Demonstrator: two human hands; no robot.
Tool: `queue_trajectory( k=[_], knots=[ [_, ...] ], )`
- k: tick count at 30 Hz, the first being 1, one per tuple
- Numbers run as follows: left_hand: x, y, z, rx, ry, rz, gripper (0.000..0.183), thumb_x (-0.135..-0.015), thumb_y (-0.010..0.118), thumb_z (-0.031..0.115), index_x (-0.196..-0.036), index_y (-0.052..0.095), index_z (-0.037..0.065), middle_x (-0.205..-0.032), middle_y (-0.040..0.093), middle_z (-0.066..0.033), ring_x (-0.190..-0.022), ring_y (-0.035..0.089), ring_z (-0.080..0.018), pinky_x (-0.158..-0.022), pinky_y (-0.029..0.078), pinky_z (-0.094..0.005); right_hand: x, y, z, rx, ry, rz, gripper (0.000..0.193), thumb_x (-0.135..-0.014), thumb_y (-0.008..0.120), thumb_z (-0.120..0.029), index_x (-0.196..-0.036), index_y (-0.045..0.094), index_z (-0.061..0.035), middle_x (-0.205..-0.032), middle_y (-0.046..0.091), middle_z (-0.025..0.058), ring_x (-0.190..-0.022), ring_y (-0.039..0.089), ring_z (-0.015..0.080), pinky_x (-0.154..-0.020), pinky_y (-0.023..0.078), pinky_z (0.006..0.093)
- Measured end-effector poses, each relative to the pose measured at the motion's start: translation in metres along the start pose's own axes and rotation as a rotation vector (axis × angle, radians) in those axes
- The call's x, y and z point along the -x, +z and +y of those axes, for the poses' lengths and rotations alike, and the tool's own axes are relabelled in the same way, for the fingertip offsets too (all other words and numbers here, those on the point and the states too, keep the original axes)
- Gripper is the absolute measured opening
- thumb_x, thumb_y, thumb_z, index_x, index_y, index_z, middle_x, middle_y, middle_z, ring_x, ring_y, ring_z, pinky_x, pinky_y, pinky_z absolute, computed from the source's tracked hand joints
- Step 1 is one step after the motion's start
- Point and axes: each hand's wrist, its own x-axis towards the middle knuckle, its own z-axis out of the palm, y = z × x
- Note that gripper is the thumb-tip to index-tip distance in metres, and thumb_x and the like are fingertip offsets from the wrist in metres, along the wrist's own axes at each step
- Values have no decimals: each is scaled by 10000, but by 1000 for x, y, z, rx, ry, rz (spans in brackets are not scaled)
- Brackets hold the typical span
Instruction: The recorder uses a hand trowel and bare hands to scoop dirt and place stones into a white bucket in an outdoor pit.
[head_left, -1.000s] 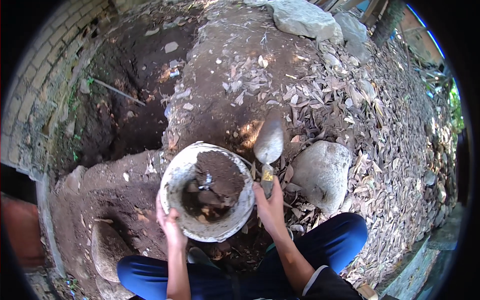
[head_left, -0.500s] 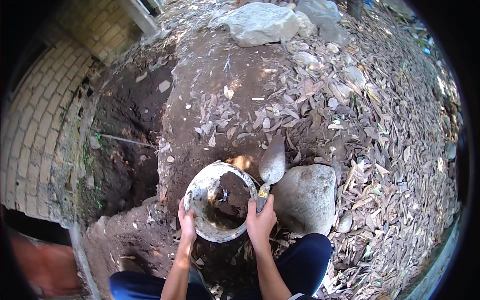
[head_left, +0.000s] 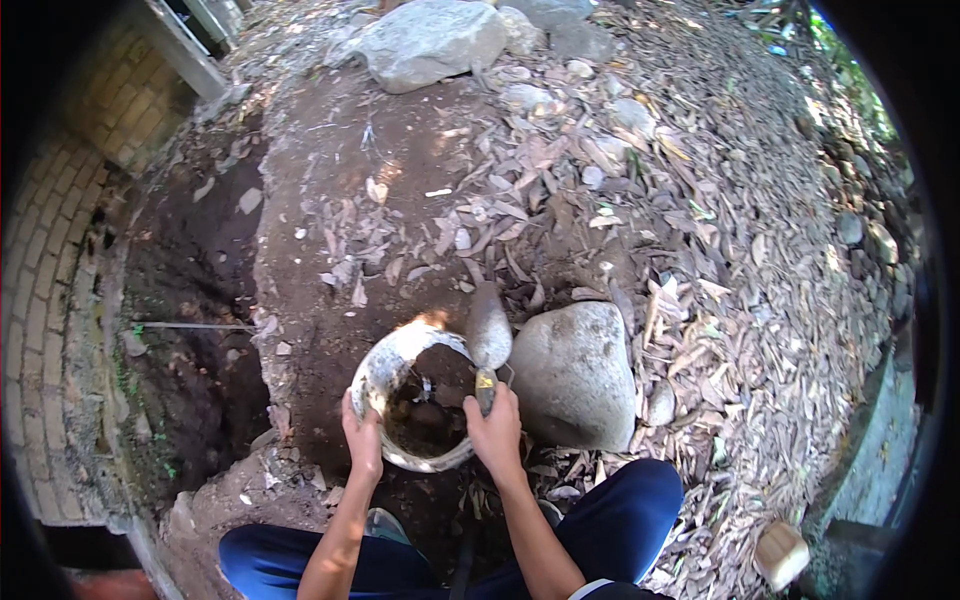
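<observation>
A round white bucket (head_left: 376,376), stained with dirt, is between my two hands and holds some dark soil (head_left: 446,378). My left hand (head_left: 362,442) grips its left side, thumb at the rim and fingers around the outside. My right hand (head_left: 494,430) is closed on the handle of a small trowel (head_left: 489,335) and also presses against the bucket's right side. The trowel's dull grey blade points away from me, beyond the bucket's rim. Just right of the trowel lies a big pale stone (head_left: 575,380).
A dug trench (head_left: 190,300) runs along the left, beside a block wall (head_left: 45,340), with a thin rod (head_left: 195,326) across it. Large rocks (head_left: 430,45) lie at the far end. Dry leaves (head_left: 730,300) cover the right side. A yellowish block (head_left: 780,555) sits at lower right.
The view has swung to the right, so the scene appears shifted left. Both hands keep their hold on the bucket, and the trowel stays in my right hand.
</observation>
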Motion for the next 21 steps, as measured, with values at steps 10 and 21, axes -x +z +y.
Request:
queue_trajectory(
  k=[10, 21],
  knots=[
    [-12, 56, 19, 147, 306, -57, 543, -755, 400, -120, -1265, 569, -48, -1100, 638, -83, -988, 606, -164, -903, 460, -271, 28, -30, 21, 147, -167, 31, 466, -896, 675, -212, -1196, 501, 99, -1370, 355, 478, -1207, 439, 637, -1040, 420, 542],
    [-9, 50, 12, 182, 271, -65, 597, -720, 386, -145, -1285, 559, -60, -1228, 637, -114, -1126, 609, -199, -1026, 422, -289, 21, -125, -22, 469, -155, -62, 512, -938, 659, -314, -1242, 502, 67, -858, 683, 309, -846, 673, 492, -768, 527, 540]
  ],
)
